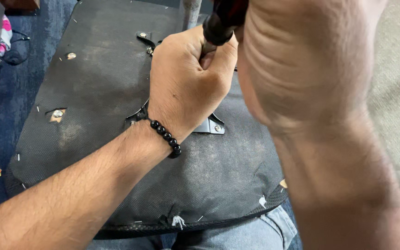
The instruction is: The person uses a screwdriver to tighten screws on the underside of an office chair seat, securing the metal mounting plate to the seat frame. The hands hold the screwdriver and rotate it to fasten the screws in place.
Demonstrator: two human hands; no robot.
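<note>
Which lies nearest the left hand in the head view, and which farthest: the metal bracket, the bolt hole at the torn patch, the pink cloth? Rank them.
From the left hand:
1. Metal bracket, just beneath the hand.
2. Bolt hole, out to the left on the black underside.
3. Pink cloth, far upper left on the floor.

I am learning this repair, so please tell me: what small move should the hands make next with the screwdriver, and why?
Probably a short turn of the screwdriver, pressed straight down. The left hand grips its shaft low over the metal bracket on the upturned chair seat, and the right hand covers the handle, so the tool seems seated, though its tip is hidden.
</note>
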